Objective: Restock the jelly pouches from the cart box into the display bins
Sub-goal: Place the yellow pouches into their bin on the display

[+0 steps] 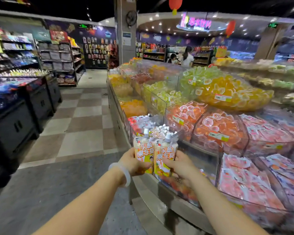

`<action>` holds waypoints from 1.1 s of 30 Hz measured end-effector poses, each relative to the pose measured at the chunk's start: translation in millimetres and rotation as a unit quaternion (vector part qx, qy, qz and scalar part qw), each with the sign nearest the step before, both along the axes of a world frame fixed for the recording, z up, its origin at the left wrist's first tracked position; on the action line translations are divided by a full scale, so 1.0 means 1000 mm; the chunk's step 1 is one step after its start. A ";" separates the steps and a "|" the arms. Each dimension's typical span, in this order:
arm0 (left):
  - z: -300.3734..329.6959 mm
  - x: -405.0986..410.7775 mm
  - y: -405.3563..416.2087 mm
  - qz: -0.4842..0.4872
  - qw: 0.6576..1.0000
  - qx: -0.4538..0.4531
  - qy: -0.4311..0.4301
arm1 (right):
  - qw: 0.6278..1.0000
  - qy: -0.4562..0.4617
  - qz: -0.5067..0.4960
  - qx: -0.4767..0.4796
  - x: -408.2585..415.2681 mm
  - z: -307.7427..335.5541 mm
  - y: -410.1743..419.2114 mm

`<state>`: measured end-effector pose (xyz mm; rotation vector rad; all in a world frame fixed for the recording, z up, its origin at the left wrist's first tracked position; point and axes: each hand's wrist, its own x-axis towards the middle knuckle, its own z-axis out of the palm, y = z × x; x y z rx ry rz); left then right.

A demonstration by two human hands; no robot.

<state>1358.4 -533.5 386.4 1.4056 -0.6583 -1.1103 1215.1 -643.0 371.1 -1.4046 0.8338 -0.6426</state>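
Each hand holds 1 orange-and-white spouted plastic jelly pouch upright, white cap on top: the left hand (134, 162) grips the left pouch (143, 150), the right hand (178, 165) the right pouch (165, 156), fingers curled round their lower halves. Both arms reach forward. The clear plastic bin of like pouches (148, 123) lies just beyond, at the display's near left corner, about equally near both hands.

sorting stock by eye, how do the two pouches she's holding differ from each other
The left pouch, held by the left hand, sits slightly higher and farther left; the right pouch, held by the right hand, sits lower and overlaps the left pouch's edge. The left pouch's cap tilts a little left, the right pouch's a little right. Both are upright, cream and orange, white-capped, with the same print.
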 end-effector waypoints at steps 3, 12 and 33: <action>-0.014 0.041 -0.016 0.021 1.000 0.004 0.011 | 1.000 0.010 0.009 0.004 0.045 -0.013 -0.019; -0.049 0.189 -0.111 -0.014 0.998 0.036 0.045 | 0.996 0.044 -0.069 -0.017 0.179 -0.048 -0.087; -0.107 0.249 -0.355 -0.234 0.944 0.161 -0.167 | 0.885 0.118 -0.422 0.155 0.242 -0.127 -0.242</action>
